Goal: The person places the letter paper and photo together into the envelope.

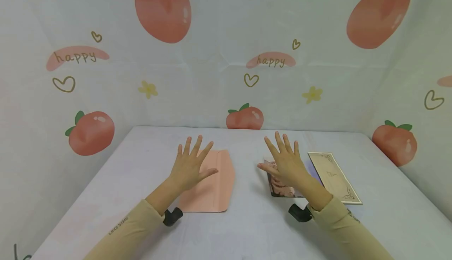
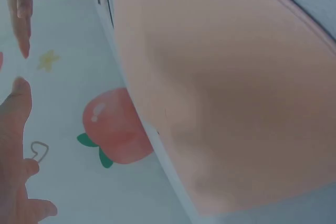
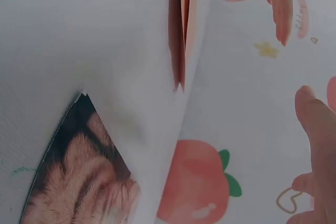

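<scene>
Hands (image 1: 188, 170) spread wide | pink envelope (image 1: 213, 187) under left | right blocks part of picture (image 1: 281, 188) | cream card (image 1: 334, 176) nearby

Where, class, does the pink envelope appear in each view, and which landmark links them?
Head: envelope, just left of centre, partly behind the left hand.
Left wrist: envelope, large, across centre and right.
Right wrist: envelope, a narrow strip, top centre.
Shared landmark: peach-printed backdrop.

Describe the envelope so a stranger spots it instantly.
On the white table, find the person's spread left hand. Beneath it, partly hidden in the head view, lies the flat envelope. Its plain pink surface sets it apart from the picture print and the ornamented beige card, both farther right.
</scene>
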Available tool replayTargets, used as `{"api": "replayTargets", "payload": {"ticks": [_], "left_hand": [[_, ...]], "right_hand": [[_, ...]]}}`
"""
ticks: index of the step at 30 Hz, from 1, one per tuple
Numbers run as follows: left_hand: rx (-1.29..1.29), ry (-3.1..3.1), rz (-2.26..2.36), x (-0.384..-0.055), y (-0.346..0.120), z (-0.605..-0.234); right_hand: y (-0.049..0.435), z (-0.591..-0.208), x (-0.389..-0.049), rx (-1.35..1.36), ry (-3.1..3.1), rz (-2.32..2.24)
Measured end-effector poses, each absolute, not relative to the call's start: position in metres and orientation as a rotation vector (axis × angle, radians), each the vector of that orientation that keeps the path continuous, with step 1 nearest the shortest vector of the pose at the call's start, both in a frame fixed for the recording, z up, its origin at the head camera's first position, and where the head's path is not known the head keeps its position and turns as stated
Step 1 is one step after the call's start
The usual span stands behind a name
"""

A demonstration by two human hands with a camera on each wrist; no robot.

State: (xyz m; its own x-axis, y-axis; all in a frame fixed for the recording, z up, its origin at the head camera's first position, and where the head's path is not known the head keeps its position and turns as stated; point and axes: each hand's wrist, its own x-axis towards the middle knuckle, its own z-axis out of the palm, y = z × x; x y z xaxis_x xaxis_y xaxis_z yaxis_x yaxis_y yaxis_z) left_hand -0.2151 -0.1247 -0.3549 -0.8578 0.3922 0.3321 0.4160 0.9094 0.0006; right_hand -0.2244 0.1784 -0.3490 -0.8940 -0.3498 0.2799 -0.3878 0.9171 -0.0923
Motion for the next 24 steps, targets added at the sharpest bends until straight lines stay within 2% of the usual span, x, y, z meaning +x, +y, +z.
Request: {"api": "replayTargets", "payload": {"ticks": [10,24], "left_hand": [[-0.622,-2.754,-0.124,-0.209,-0.125,-0.348],[-0.756,-2.915,-0.343,-0.198,-0.125,-0.346]], "right_hand": [[0.172,-0.346,-0.222,0.629,-2.793,0.341],[0.145,-0.348,-0.215,0.876,-2.768,0.592]]}}
